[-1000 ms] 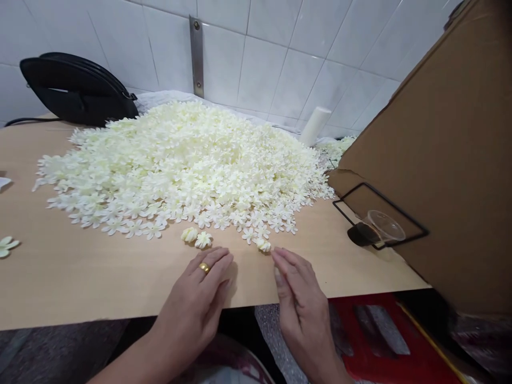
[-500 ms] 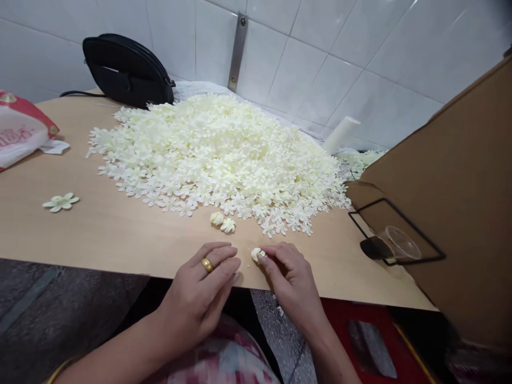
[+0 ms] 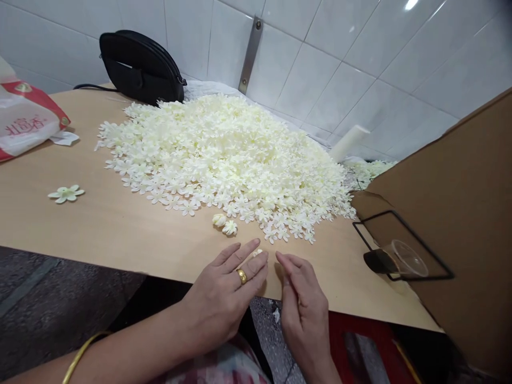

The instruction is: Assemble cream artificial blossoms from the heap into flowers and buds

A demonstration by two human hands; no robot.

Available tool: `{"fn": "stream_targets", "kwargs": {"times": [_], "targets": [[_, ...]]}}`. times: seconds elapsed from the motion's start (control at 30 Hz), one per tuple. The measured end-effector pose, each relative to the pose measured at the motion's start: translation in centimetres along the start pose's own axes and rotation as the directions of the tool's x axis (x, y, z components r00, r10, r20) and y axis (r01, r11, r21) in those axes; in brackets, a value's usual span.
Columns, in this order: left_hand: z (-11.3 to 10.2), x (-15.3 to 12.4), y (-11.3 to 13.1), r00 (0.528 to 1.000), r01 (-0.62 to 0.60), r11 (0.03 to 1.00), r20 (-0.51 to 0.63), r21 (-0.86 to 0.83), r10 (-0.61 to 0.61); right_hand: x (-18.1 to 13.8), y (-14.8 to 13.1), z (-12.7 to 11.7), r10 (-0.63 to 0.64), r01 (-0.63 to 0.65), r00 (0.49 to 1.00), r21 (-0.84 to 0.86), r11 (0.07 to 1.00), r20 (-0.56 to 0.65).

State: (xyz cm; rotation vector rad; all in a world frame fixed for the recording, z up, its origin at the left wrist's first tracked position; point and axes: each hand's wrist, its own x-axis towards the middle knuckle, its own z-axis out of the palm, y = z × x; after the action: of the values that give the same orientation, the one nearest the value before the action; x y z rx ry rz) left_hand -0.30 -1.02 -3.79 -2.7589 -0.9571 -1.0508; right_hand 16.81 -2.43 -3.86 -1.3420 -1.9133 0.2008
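A big heap of cream fabric flowers (image 3: 224,154) covers the middle of the wooden table (image 3: 100,234). Two small folded flowers (image 3: 225,224) lie apart just in front of it. My left hand (image 3: 230,285), wearing a gold ring, lies flat near the table's front edge with fingers stretched out. A tiny cream flower (image 3: 257,252) peeks out between its fingertips. My right hand (image 3: 300,296) rests beside it, fingers extended and holding nothing; its fingertips are a little right of that flower.
A black bag (image 3: 140,61) sits at the back left, and a red-and-white plastic bag (image 3: 24,125) at the far left. One pale flower (image 3: 66,193) lies alone. A cardboard box (image 3: 460,213), black wire frame (image 3: 394,216) and clear cup (image 3: 404,258) stand right. A white roll (image 3: 350,143) leans on the tiled wall.
My right hand let go of the small flower and opened. My left hand slid right, its fingertips now over that flower. The view shifted slightly left.
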Motion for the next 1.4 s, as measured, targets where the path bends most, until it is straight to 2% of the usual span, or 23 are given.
{"fn": "stream_targets", "kwargs": {"times": [0.13, 0.27, 0.37, 0.43, 0.6, 0.7, 0.83, 1.0, 1.2, 1.3, 1.4], "targets": [[0.5, 0.3, 0.0, 0.999, -0.017, 1.000, 0.031, 0.026, 0.016, -0.6, -0.3, 0.5, -0.111, 0.110, 0.994, -0.074, 0.991, -0.005], [0.4, -0.5, -0.4, 0.998, -0.050, 0.998, 0.024, 0.022, 0.050, -0.7, -0.3, 1.1, -0.249, 0.245, 0.968, -0.127, 0.961, -0.019], [0.4, -1.2, -0.6, 0.996, -0.085, 0.996, 0.001, -0.030, 0.085, -0.8, -0.3, 1.6, -0.349, 0.344, 0.937, -0.150, 0.927, -0.006], [0.5, -1.3, -0.7, 0.996, -0.088, 0.993, -0.023, -0.082, 0.087, -1.0, -0.3, 2.0, -0.357, 0.351, 0.934, -0.158, 0.923, -0.014], [0.5, -1.0, -0.9, 0.998, -0.057, 0.985, -0.031, -0.161, 0.053, -1.2, -0.1, 2.4, -0.324, 0.312, 0.946, -0.206, 0.927, -0.024], [0.1, -1.0, -1.1, 0.999, -0.050, 0.980, -0.031, -0.194, 0.045, -1.2, 0.0, 2.6, -0.335, 0.334, 0.942, -0.225, 0.915, 0.032], [-0.4, -0.8, -1.4, 1.000, 0.020, 0.979, -0.020, -0.201, -0.024, -1.0, 0.1, 3.0, -0.248, 0.252, 0.968, -0.206, 0.946, 0.045], [-0.7, -0.2, -1.4, 0.996, 0.076, 0.977, -0.039, -0.197, -0.085, -0.6, 0.0, 2.9, -0.216, 0.224, 0.974, -0.112, 0.968, 0.074], [-0.7, -0.4, -0.6, 0.998, 0.056, 0.989, -0.026, -0.134, -0.060, -0.2, -1.2, 2.1, -0.065, 0.064, 0.998, 0.053, 0.997, 0.025], [-0.9, -0.3, 0.2, 0.997, 0.072, 0.990, -0.006, -0.124, -0.073, 0.1, -1.4, 1.9, -0.010, 0.010, 1.000, 0.016, 1.000, 0.024], [-1.4, -0.3, 0.6, 0.994, 0.097, 0.989, -0.038, -0.109, -0.102, 0.4, -1.1, 1.8, 0.029, -0.030, 0.999, -0.069, 0.997, -0.014]]}}
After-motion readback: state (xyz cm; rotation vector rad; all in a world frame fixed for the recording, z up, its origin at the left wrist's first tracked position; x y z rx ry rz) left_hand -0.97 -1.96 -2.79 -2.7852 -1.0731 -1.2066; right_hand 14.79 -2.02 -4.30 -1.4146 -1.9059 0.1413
